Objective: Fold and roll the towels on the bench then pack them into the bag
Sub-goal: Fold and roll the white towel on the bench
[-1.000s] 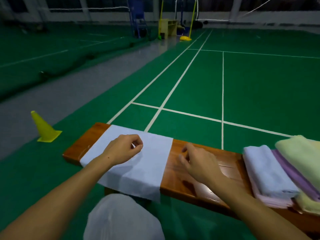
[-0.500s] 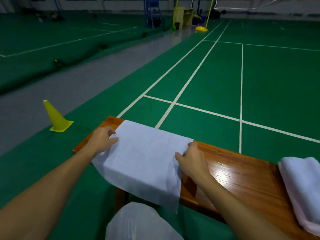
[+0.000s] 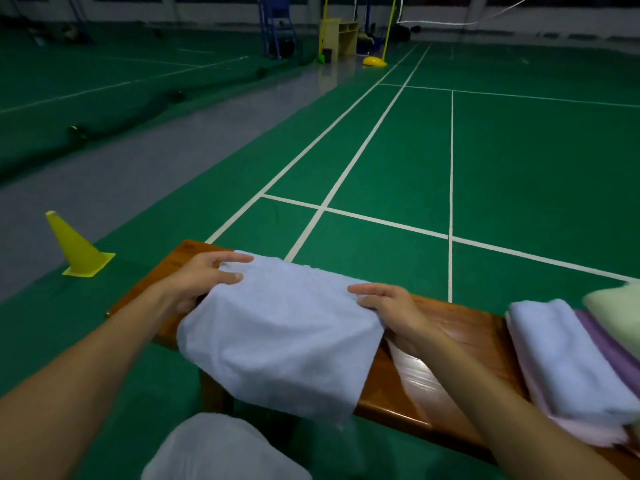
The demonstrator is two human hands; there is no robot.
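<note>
Your left hand (image 3: 204,284) pinches left edge of light blue towel (image 3: 284,327), right hand (image 3: 388,306) grips its right edge, fingers curled round the cloth. Towel lies across left end of worktop (image 3: 446,327), far edge near worktop's back edge, near part drooping over front edge above your knee (image 3: 221,448). Bare wood right of towel, then folded stack (image 3: 568,362) at worktop's right end: four or five towels, count unclear at frame edge. One yellow cone (image 3: 74,245) on floor left of worktop. Open green court beyond it.
</note>
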